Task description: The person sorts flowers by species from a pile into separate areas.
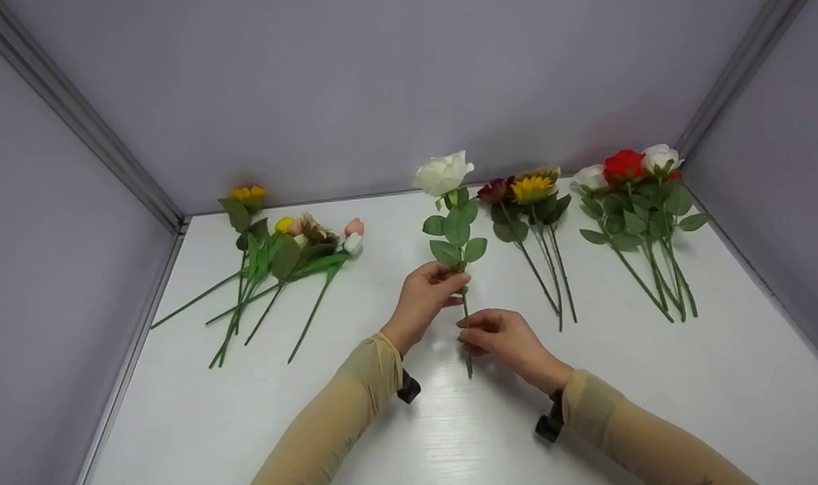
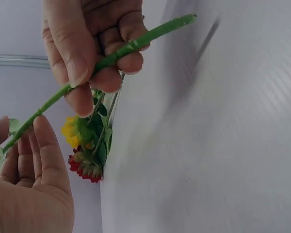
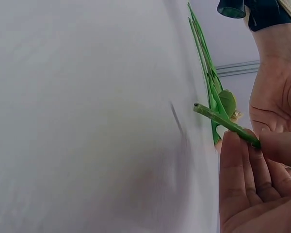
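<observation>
A white rose [image 1: 443,174] on a long green stem [image 1: 467,350] is held upright over the white table [image 1: 382,431], between both hands. My left hand [image 1: 457,279] grips the stem just under its leaves [image 1: 457,232]. My right hand [image 1: 467,331] pinches the stem lower down between thumb and fingers, and the cut end pokes out below it. In the left wrist view the right hand [image 2: 94,73] pinches the stem [image 2: 150,36] and the left hand [image 2: 24,141] curls round its other part. The right wrist view shows the stem [image 3: 220,120] running into my right fingers [image 3: 237,170].
Three bunches lie on the table: mixed small flowers [image 1: 284,252] at the left, a sunflower with dark red blooms [image 1: 530,199] right of centre, red and white roses [image 1: 635,195] at the far right. Grey walls close in the back and both sides.
</observation>
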`<state>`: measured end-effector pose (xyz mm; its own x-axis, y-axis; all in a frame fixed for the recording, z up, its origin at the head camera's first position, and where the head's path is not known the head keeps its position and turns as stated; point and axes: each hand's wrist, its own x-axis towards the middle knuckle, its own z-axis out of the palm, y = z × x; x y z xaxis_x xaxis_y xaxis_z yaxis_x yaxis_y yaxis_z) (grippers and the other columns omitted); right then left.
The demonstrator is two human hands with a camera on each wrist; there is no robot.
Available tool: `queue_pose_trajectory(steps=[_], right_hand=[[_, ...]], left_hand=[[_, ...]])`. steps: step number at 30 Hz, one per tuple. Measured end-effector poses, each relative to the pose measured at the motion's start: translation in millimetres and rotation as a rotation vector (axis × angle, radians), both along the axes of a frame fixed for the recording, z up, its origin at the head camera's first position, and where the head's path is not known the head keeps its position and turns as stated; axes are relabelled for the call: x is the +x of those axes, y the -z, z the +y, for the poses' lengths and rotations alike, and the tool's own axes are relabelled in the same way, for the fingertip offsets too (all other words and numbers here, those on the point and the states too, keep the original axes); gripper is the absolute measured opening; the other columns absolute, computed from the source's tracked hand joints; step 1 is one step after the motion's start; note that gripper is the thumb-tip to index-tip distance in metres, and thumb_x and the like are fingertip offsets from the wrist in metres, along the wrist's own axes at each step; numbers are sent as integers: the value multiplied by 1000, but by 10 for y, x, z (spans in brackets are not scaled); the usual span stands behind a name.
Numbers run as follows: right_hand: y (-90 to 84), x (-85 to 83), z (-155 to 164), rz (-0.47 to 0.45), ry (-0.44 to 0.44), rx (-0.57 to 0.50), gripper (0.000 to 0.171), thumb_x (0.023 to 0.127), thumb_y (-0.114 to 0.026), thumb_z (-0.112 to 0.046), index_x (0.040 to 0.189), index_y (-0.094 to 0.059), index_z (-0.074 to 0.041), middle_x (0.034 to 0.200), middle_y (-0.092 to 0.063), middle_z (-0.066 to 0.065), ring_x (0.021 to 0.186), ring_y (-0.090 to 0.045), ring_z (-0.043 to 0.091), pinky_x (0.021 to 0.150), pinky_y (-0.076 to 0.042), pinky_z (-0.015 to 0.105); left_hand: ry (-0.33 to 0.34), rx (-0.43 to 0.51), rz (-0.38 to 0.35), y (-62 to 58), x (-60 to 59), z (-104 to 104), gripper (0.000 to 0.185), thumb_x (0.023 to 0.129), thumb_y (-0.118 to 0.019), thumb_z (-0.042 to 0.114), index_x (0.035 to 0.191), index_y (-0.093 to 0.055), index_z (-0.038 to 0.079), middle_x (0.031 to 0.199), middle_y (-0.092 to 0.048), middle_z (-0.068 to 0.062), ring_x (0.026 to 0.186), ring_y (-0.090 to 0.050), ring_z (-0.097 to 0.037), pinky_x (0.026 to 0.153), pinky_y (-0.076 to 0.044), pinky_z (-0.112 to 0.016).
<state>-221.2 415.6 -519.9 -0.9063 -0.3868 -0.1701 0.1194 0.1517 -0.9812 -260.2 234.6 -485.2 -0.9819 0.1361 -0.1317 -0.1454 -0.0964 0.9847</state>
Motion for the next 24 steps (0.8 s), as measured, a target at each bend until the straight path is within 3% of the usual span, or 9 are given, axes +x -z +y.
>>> queue_pose_trajectory(steps=[5,12,18,24], right_hand=[[22,11,-22,-17,45,-6,30,95,-74,-13,117,-69,9,105,-74,16,90,-72,25,79,-61,37],[24,20,-56,-12,143,19,28,94,-75,-15,113,-70,4,103,-71,23,84,-70,25,73,-61,37],[13,25,-70,-23,189,17,18,91,-78,-14,102,-73,0,96,-71,22,80,-71,26,71,-61,37],[16,24,-50,-34,213,29,19,91,-78,-14,103,-74,0,94,-73,16,80,-71,24,71,-61,35]], left_hand=[[-29,-25,10,20,20,20,26,96,-75,20,115,-70,4,112,-70,-21,95,-70,-23,82,-61,-36],[-49,-24,19,38,34,9,26,98,-72,18,119,-70,3,107,-71,-11,96,-70,-22,81,-61,-35],[-43,-48,45,29,44,29,18,100,-67,14,114,-71,4,108,-71,-17,94,-71,-22,80,-61,-35],[-40,-53,42,25,44,64,18,100,-67,13,113,-70,1,111,-71,-20,93,-72,-21,79,-62,-34]])
